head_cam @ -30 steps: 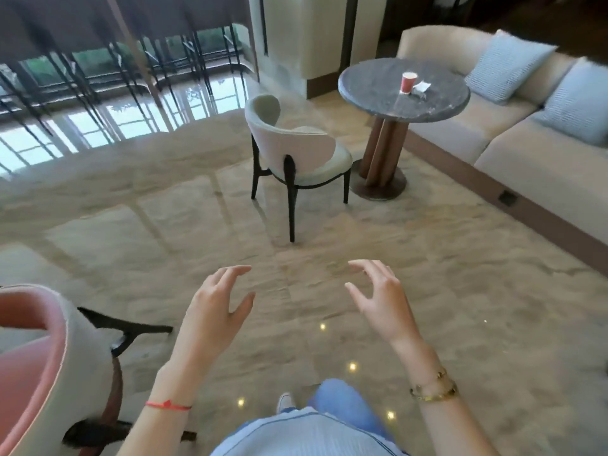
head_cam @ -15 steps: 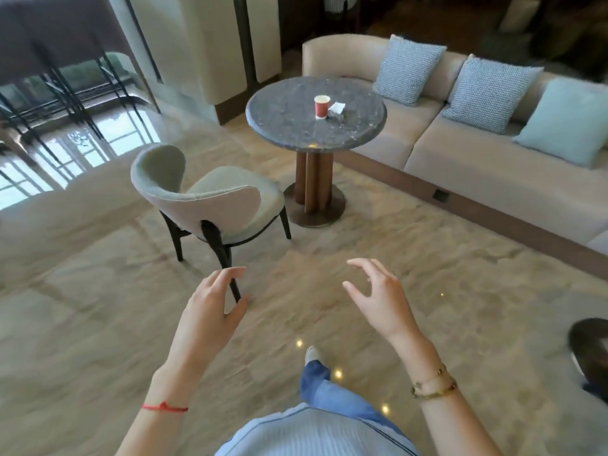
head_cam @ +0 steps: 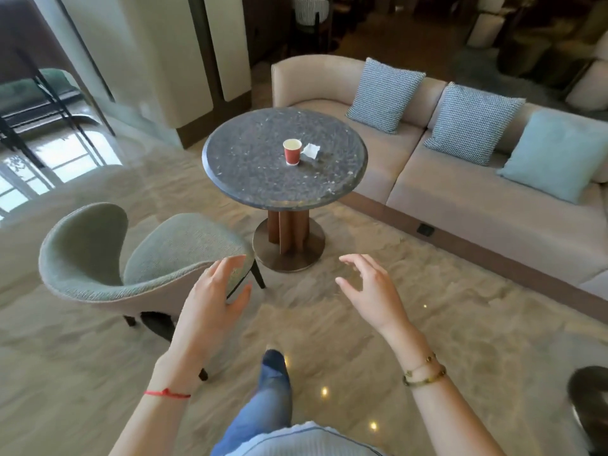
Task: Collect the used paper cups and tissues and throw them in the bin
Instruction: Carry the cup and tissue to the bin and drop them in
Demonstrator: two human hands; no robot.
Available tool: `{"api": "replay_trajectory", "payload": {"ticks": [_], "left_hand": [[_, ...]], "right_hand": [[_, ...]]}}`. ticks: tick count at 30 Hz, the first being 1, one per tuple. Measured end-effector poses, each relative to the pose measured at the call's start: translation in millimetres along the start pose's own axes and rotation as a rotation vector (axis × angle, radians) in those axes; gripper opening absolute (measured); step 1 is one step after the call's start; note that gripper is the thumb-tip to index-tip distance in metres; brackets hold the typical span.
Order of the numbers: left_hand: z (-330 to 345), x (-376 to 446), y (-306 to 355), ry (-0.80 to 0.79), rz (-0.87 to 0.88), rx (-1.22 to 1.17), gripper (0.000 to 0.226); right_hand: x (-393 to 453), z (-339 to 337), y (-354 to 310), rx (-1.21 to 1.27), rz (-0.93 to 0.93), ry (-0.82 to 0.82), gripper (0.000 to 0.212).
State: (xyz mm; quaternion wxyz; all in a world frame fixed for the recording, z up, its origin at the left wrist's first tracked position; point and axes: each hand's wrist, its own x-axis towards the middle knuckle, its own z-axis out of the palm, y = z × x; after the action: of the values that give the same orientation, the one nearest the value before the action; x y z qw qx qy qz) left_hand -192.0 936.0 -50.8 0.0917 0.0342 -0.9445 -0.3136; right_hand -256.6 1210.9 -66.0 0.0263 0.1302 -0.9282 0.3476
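A red paper cup [head_cam: 292, 152] stands upright near the middle of a round dark speckled table [head_cam: 263, 179]. A crumpled white tissue [head_cam: 311, 150] lies just to its right, close to the cup. My left hand [head_cam: 214, 301] and my right hand [head_cam: 371, 291] hover in front of me above the floor, well short of the table. Both hands hold nothing, with fingers spread and slightly curled. No bin is in view.
A grey-green armchair [head_cam: 108, 258] stands left of the table, just beyond my left hand. A beige sofa [head_cam: 460, 199] with three cushions runs along the right behind the table. A dark round object [head_cam: 592, 399] sits at the lower right edge. My leg [head_cam: 269, 399] steps forward.
The table with the cup and tissue has come closer and moved toward the centre of view. The armchair has shifted to the lower left. Both hands stay empty.
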Motion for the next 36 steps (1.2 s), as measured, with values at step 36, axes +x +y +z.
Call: {"api": "replay_trajectory", "payload": {"ticks": [36], "left_hand": [[234.0,633.1,-54.0,-0.202,-0.381,0.033,0.098]], "right_hand": [[707.7,134.1,208.3,-0.284,-0.045,-0.459,0.045]]}}
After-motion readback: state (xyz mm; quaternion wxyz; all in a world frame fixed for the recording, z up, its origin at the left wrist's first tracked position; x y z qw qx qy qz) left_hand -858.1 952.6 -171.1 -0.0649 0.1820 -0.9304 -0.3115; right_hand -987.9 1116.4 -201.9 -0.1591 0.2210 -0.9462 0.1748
